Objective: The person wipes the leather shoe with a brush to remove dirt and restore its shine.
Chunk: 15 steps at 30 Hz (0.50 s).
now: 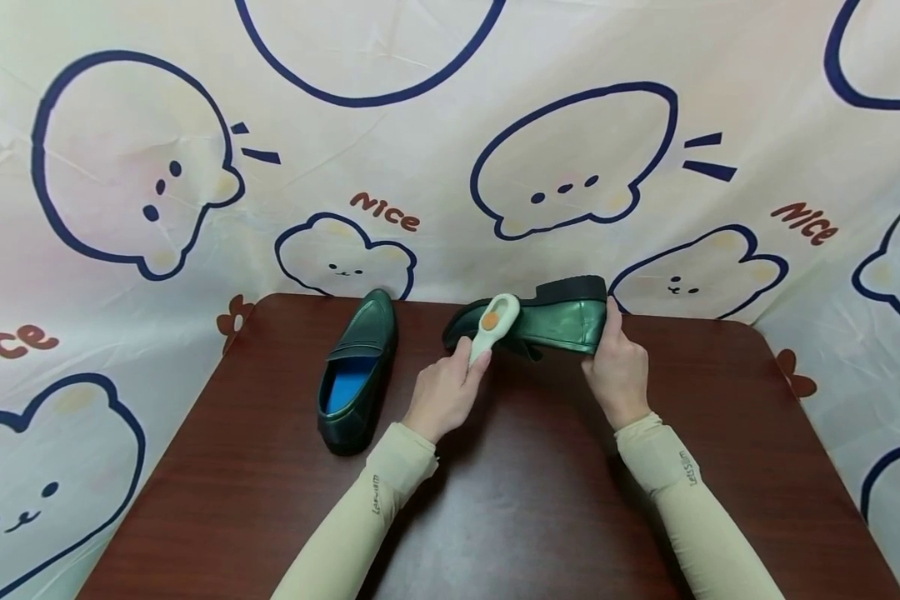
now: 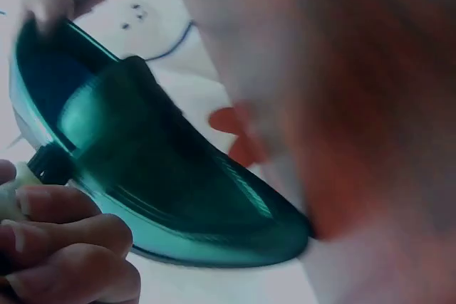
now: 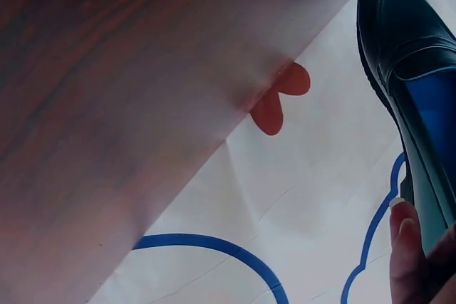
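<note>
A green loafer [image 1: 562, 323] is held up on its side over the far part of the table, its black sole and heel facing upward. My right hand [image 1: 621, 371] grips it at the heel end. In my left hand [image 1: 444, 392] is a small brush [image 1: 495, 323] with a pale green handle and an orange dot. The left wrist view shows the brush's dark bristles [image 2: 50, 165] against the side of the loafer, near its opening. Left of both hands, the other green loafer [image 1: 360, 371] stands upright on the table, its blue insole showing.
The dark brown wooden table [image 1: 510, 517] has its far edge close behind the loafers. A pale cloth [image 1: 442, 150] printed with blue-outlined cartoon figures hangs behind and along the sides.
</note>
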Each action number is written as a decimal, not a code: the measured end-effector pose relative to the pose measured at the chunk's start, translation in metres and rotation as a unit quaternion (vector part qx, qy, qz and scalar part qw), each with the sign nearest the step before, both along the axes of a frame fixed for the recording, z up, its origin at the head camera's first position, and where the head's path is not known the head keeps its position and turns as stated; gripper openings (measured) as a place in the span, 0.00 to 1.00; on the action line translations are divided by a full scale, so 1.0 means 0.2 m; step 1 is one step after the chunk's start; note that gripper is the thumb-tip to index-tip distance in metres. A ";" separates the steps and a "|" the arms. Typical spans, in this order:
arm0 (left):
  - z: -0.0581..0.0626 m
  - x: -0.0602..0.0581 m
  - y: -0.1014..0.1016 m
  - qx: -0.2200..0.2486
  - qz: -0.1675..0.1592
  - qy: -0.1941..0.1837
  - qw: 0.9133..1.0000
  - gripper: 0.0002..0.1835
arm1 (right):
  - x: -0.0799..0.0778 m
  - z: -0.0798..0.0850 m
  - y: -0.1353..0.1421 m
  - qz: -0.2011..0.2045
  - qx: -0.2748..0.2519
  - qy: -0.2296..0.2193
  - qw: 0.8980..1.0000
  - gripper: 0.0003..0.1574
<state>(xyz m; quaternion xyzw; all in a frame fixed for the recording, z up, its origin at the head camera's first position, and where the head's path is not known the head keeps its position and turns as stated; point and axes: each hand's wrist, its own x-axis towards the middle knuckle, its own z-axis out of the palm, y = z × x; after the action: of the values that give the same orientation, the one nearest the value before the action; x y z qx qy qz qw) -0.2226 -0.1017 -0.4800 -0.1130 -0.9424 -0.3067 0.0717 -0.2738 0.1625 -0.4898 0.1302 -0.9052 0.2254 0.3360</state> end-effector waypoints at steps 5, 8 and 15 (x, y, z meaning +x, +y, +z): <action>-0.06 0.00 -0.09 -0.017 0.042 -0.028 0.999 0.22 | -0.01 -0.01 0.01 0.002 -0.005 -0.010 1.000 0.49; -0.08 0.01 -0.13 -0.033 0.072 -0.029 0.996 0.22 | -0.01 -0.02 0.01 -0.005 -0.009 -0.018 1.000 0.49; -0.04 0.04 -0.10 -0.021 0.072 0.028 0.997 0.21 | -0.01 0.00 0.00 0.005 0.000 0.007 1.000 0.51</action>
<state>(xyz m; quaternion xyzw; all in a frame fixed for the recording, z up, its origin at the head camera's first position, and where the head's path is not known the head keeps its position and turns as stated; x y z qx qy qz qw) -0.2147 -0.1222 -0.4876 -0.0547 -0.9520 -0.2770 0.1178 -0.2762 0.1633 -0.4903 0.1367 -0.9020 0.2262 0.3414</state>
